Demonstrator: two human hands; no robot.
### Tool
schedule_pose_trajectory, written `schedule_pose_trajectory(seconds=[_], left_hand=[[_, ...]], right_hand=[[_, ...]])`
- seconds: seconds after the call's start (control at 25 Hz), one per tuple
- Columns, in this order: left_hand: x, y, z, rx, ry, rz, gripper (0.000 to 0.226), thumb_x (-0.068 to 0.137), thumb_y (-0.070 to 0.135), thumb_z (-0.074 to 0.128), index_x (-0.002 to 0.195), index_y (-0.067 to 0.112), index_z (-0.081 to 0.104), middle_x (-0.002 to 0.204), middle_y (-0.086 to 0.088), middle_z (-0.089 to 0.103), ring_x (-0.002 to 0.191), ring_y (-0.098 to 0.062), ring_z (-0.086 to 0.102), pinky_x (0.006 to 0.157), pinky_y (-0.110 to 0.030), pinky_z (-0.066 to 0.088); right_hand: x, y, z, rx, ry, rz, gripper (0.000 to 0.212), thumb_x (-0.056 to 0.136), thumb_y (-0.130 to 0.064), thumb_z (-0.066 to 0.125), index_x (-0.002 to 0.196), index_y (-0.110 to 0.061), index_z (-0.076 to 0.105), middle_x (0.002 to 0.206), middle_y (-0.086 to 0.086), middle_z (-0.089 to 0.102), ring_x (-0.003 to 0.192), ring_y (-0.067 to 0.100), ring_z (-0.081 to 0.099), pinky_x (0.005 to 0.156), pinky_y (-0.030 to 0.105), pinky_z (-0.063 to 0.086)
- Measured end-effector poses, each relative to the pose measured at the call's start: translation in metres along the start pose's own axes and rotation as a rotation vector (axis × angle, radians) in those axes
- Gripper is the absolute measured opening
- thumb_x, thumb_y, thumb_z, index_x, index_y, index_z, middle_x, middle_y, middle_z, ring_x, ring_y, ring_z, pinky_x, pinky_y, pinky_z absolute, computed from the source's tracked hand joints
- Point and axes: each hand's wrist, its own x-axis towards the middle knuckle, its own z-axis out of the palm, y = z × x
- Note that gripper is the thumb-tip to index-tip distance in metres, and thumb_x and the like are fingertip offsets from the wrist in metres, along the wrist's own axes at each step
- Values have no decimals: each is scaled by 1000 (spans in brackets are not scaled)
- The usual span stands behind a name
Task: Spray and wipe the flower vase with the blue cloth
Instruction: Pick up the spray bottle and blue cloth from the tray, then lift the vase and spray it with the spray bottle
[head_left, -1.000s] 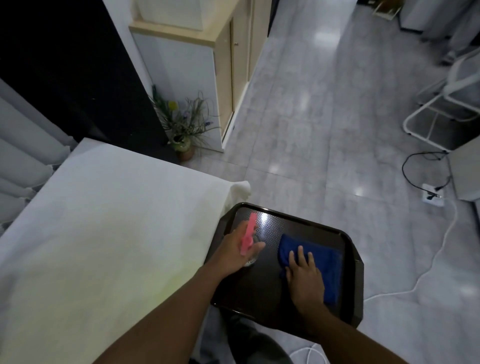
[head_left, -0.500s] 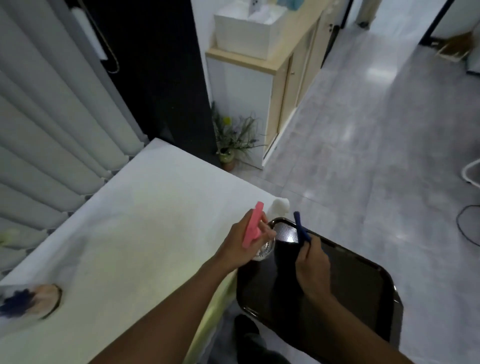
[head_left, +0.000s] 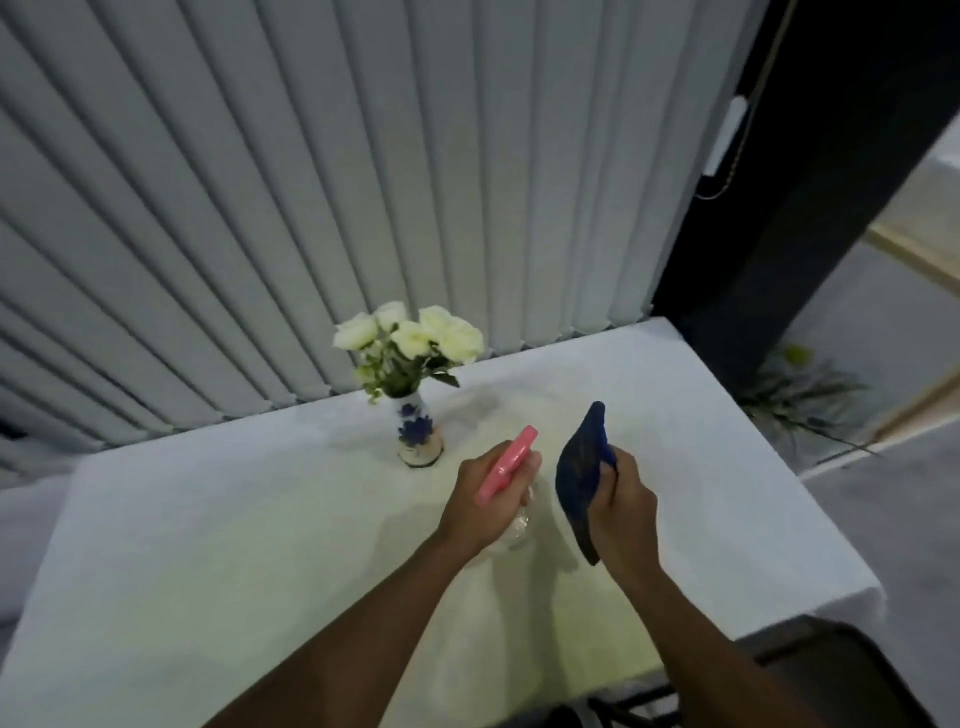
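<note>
A small white vase with blue flower print (head_left: 417, 434) stands upright on the white-clothed table (head_left: 208, 519), holding white roses (head_left: 410, 335). My left hand (head_left: 480, 506) grips a clear spray bottle with a pink head (head_left: 506, 465), held above the table just right of the vase and a little nearer to me. My right hand (head_left: 621, 504) holds the blue cloth (head_left: 582, 475) by one edge, so it hangs folded beside the bottle. Neither hand touches the vase.
Grey vertical blinds (head_left: 311, 182) hang right behind the table. A dark tray (head_left: 831, 670) sits at the table's near right corner. A potted plant (head_left: 795, 384) stands on the floor to the right, by a dark wall panel.
Both hands lifted the spray bottle and the blue cloth off the dark tray and carried them left over the table. My view swung left, bringing the vase and blinds into sight.
</note>
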Motion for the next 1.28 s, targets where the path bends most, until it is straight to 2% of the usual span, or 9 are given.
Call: schedule_pose_trajectory(seconds=[0.12,0.24,0.4,0.52,0.6,0.76,0.88,1.08,1.28], left_hand=[[-8,-25,-64,-27,172,-62,9,97,31,67,90,31,73,69,3,71,66,-12,70,70,-26,56],[-16,-47,-112,-58,280,-82,8,97,23,68,101,28,72,85,-5,75,64,-14,72,65,-25,56],[-21,-76,-150,-4,292,-138,11,99,25,65,98,29,76,87,0,79,62,-23,73,71,-38,62],[-19,-89,-163,11,298,-157,12,99,25,66,92,23,75,82,2,78,59,-13,69,67,-34,60],[-17,-94,-169,9,293,-139,12,98,27,66,91,22,74,78,1,76,61,-9,68,67,-33,58],[-11,-98,-173,-7,252,-92,22,95,39,67,86,20,72,75,-13,69,65,-32,64,67,-47,56],[-8,-100,-174,7,234,-81,23,97,37,65,85,18,71,73,-12,69,65,-34,64,67,-48,56],[-5,-99,-177,25,235,-79,22,97,37,63,96,18,73,73,-6,72,58,-15,65,67,-40,59],[-9,-93,-177,35,246,-80,20,97,34,66,93,15,73,74,-4,73,59,-13,66,63,-30,57]], right_hand=[[0,-25,55,-66,-167,-7,33,107,-16,34,133,-16,54,102,10,71,80,22,63,58,24,39],[-10,-46,95,-169,-330,-11,33,103,-16,43,132,-21,57,109,8,71,93,30,67,71,31,45],[-31,-33,146,-435,-597,-68,42,102,-15,39,142,-20,50,125,0,67,111,21,64,92,34,50],[-48,-18,170,-647,-861,-34,51,105,-29,32,155,-23,30,156,0,43,140,22,45,113,41,40],[-55,-20,170,-738,-937,-90,56,100,-43,38,153,-26,36,157,-5,41,144,21,39,113,41,38],[-28,-51,170,-522,-700,-88,42,92,-48,52,128,-28,61,122,-8,69,111,16,65,92,34,54],[17,-91,183,-122,-398,18,47,91,-33,67,135,-22,54,129,1,66,112,19,64,91,32,53],[63,-131,207,-3,-438,75,68,82,-45,77,139,-16,54,146,4,50,136,23,46,99,28,39],[67,-133,208,84,-391,76,56,76,-41,84,121,-11,69,124,3,67,117,21,62,84,22,47]])
